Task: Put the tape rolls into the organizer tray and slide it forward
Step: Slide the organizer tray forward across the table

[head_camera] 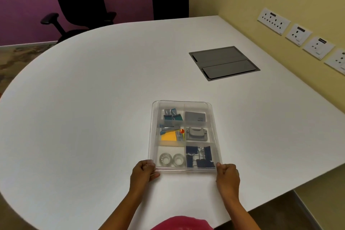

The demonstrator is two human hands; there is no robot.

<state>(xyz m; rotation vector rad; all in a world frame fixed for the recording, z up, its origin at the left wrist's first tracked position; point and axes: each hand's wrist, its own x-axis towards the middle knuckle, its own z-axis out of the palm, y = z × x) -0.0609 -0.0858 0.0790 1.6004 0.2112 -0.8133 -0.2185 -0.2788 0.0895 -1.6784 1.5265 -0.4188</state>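
Gripping the clear tray (214, 129) at its near corners, your left hand (143, 172) and right hand (226, 173) each close their grip on its rim. Two tape rolls (172, 159) lie side by side in its near-left compartment on the white desk (93, 108).

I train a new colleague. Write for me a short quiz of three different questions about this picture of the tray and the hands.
1. True or false: both tape rolls already lie inside the organizer tray.
2. Which compartment holds them? A) far left B) near left C) near right
3. Fill in: the left hand and the right hand grip the tray at its two ____ corners.

Key
1. True: two clear rolls lie side by side in it.
2. B: the near right compartment holds the dark blue binder clips.
3. Near: each hand holds one corner on the person's side, on the white table.
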